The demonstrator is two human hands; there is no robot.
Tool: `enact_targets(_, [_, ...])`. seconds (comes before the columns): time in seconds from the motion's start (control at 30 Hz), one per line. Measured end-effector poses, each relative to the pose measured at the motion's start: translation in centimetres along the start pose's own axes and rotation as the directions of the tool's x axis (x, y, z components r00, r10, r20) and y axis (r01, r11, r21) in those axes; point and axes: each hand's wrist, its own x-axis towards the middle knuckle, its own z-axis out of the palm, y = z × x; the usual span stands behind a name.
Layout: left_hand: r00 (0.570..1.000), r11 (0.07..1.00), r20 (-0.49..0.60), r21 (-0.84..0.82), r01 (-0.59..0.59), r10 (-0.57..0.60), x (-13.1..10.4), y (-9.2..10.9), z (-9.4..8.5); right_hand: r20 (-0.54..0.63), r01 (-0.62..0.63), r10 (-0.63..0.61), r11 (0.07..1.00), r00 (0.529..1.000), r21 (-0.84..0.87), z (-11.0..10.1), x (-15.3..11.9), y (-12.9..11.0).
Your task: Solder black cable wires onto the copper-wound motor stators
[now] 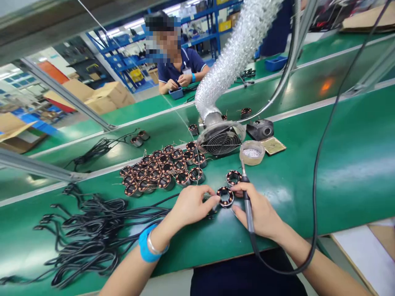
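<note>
A motor stator (226,204), a dark ring with copper windings, sits between my hands just above or on the green bench. My left hand (191,206) pinches its left side with thumb and fingertips. In my right hand (262,211) lies a soldering iron (248,207), its tip pointing up and away from me. Fingers of that same hand also touch or nearly touch the stator's right side. Right behind stands a second stator (233,176). Black cables (148,213) run from the left toward the held stator; their ends are partly hidden by my left hand.
Several stators (165,181) stand grouped at the back left, near bundled black cables (89,238). A fume fan (222,142) with a silver duct (228,61), a round tub (252,153) and an iron holder (261,129) stand behind. Across the bench a co-worker (182,65) handles small parts.
</note>
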Motion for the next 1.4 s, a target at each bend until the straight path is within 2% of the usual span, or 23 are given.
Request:
enact_targets(0.17, [0.998,0.998,-0.039,-0.050,0.037,-0.039,-0.7,0.0,1.9,0.079,-0.010,0.009,1.000,0.997,0.009,-0.4,-0.3,0.2])
enact_targets(0.27, [0.999,0.994,-0.037,-0.105,-0.025,0.021,-0.6,0.1,2.5,0.109,-0.019,0.017,1.000,0.994,0.013,-1.9,-1.2,0.7])
enact_targets(0.43, [0.982,0.964,-0.015,-0.190,-0.185,0.186,0.6,0.9,3.5,0.058,0.096,-0.092,0.991,0.994,-0.088,-3.6,-1.3,1.8])
enact_targets(0.53, [0.976,0.953,-0.032,-0.210,-0.216,0.215,1.2,1.2,3.7,0.185,0.122,-0.117,0.992,0.976,-0.014,-3.0,-1.1,1.3])
enact_targets(0.63, [0.988,0.966,-0.010,-0.207,-0.153,0.154,0.7,0.8,3.3,0.181,0.139,-0.140,0.990,0.973,0.019,-1.8,-1.4,0.6])
enact_targets(0.7, [0.992,0.969,0.066,-0.228,-0.091,0.108,0.1,0.2,2.9,0.116,0.145,-0.145,0.989,0.983,0.009,-1.1,-1.7,0.3])
enact_targets(0.8, [0.984,0.938,0.160,-0.348,-0.017,0.077,-0.5,-1.0,2.6,0.066,0.129,-0.129,0.992,0.989,0.010,-0.6,-2.0,0.3])
enact_targets(0.9, [0.979,0.905,0.193,-0.425,0.026,0.062,-0.4,-1.5,2.6,0.041,0.128,-0.128,0.992,0.991,0.004,-0.5,-2.1,0.3])
enact_targets(1.07, [0.971,0.910,0.234,-0.411,0.049,0.054,-0.1,-1.6,2.6,0.021,0.148,-0.147,0.989,0.989,-0.008,-0.3,-2.2,0.4])
enact_targets(1.13, [0.961,0.872,0.268,-0.484,0.077,0.064,0.0,-1.8,2.6,0.012,0.150,-0.150,0.989,0.989,-0.005,-0.2,-2.1,0.4])
enact_targets(1.23, [0.971,0.757,0.238,-0.639,0.138,0.024,0.7,-1.6,2.7,0.006,0.160,-0.160,0.987,0.987,0.008,-0.2,-2.0,0.4])
enact_targets(1.3, [0.975,0.656,0.220,-0.737,0.160,0.009,1.4,-1.0,2.7,0.003,0.168,-0.168,0.986,0.986,0.008,-0.1,-1.9,0.4])
enact_targets(1.4, [0.959,0.463,0.283,-0.847,0.262,-0.023,2.2,0.2,2.5,-0.010,0.174,-0.174,0.985,0.985,0.002,0.0,-2.0,0.5])
